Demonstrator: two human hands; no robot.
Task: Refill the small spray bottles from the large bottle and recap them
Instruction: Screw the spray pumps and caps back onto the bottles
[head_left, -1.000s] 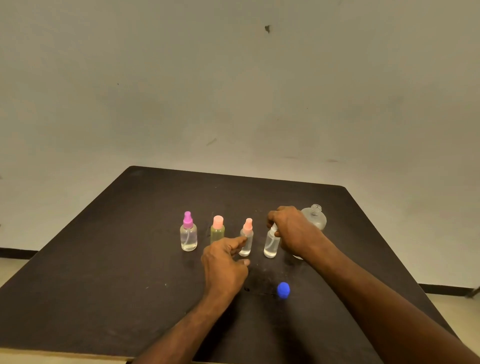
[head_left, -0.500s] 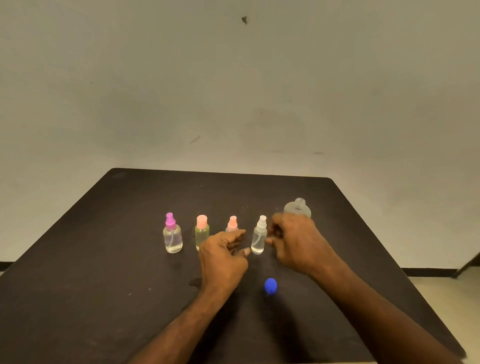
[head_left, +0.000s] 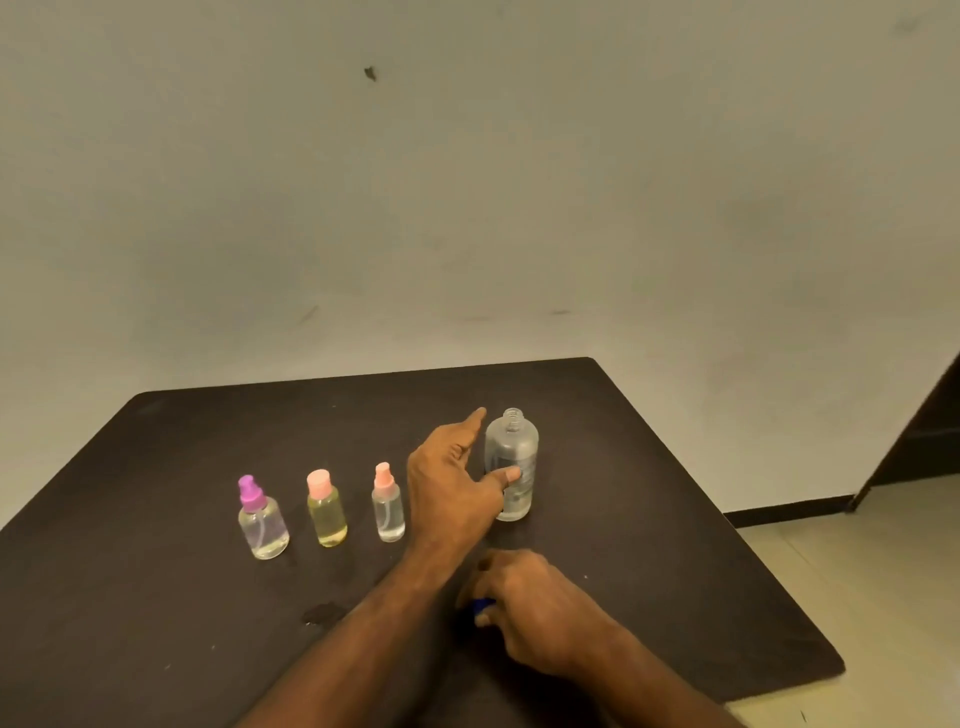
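Fingers (head_left: 475, 423) of your left hand (head_left: 447, 483) are spread apart and straight, the index reaching out past the large bottle's shoulder and the thumb touching the front of the large bottle (head_left: 511, 465), with nothing clamped between them. That large bottle stands upright on the dark surface (head_left: 156, 597), its neck uncapped, clear and nearly see-through, toward the far right of the row. Your left hand covers the space just left of it, so whether a fourth small bottle stands behind your hand cannot be told. Your right hand (head_left: 535, 608) lies low on the surface nearer to you, its fingers curled down around a blue cap (head_left: 482, 604), of which only a small blue sliver shows at the fingertips; the cap is at the surface, well in front of the large bottle. To the left, three small spray bottles stand upright in a line, apart from one another and all capped: the purple-topped bottle (head_left: 262, 522) at the far left with clear liquid, the yellow bottle (head_left: 326, 512) with a pink cap next, and the slim clear bottle (head_left: 388, 506) with a pink sprayer closest to your left wrist, just beside it but not touching. A small dark wet patch (head_left: 324, 613) sits on the surface beside your left forearm. Behind the surface rises a plain pale wall (head_left: 467, 208).
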